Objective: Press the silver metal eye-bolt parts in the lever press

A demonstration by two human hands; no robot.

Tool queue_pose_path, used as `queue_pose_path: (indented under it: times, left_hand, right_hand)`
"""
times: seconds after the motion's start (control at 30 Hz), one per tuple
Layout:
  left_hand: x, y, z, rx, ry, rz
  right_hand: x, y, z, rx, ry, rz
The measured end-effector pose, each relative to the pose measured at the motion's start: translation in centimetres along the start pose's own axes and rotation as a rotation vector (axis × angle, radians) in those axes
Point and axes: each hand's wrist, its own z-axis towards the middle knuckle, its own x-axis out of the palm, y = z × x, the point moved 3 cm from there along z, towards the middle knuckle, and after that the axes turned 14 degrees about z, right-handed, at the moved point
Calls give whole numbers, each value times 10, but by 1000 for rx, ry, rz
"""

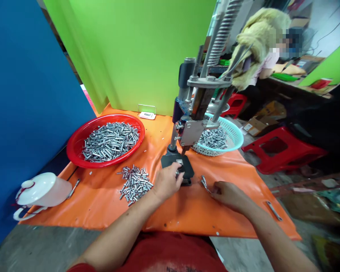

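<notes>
My left hand (167, 180) is at the front of the black base (188, 165) of an upright bench press (193, 130). Its thumb and fingers are pinched around a small shiny metal part, mostly hidden by the fingertips. On the orange cover to the right, my right hand (229, 194) has its fingers curled together. They are beside a few small metal pins (204, 182), and a thin piece reaches to the fingertips; what they hold is unclear. A loose pile of short metal tubes (136, 185) lies left of my left hand.
A red basin (70, 147) full of metal tubes stands at the back left. Behind the press is a light-blue basket (235, 138) with more parts. A white lidded mug (41, 190) is far left, a wrench (274, 210) far right. Beyond are red stools (286, 149) and a person.
</notes>
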Motion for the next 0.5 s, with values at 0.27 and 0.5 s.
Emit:
queue_pose_path:
  times: [0.27, 0.5]
  left_hand:
    - [9, -43, -21, 573, 7, 218]
    - [11, -24, -8, 154, 91, -369]
  right_hand:
    - [3, 52, -26, -240, 50, 238]
    - [0, 87, -22, -320, 45, 757]
